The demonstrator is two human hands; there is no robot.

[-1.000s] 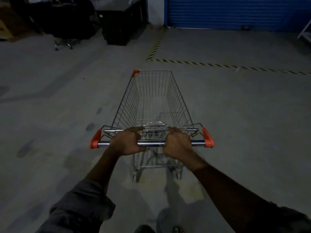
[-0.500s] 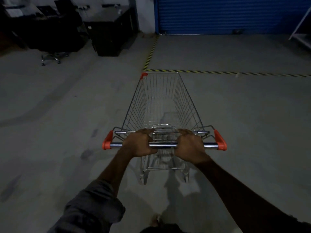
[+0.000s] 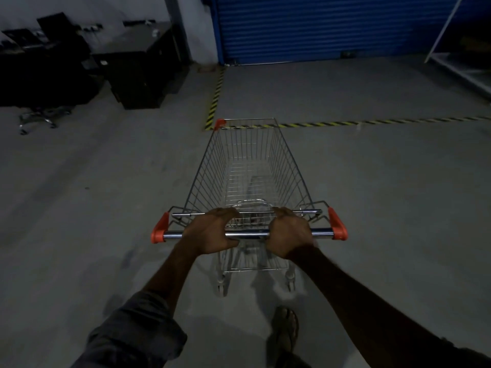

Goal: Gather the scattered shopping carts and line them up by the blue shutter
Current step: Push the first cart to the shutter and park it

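Observation:
An empty wire shopping cart with orange corner caps stands in front of me, pointing at the blue shutter on the far wall. My left hand grips the chrome handle bar left of centre. My right hand grips the same bar right of centre. The cart's front edge reaches the yellow-black floor tape that marks off the area before the shutter. No other cart is in view.
Dark desks and a cabinet stand at the back left, with an office chair base near them. A white metal rack is at the far right. Grey concrete floor lies around the cart. My sandalled foot is behind it.
The cart and I have rolled forward toward the shutter. Its front edge has come up to the floor tape. Both hands keep the same hold on the handle.

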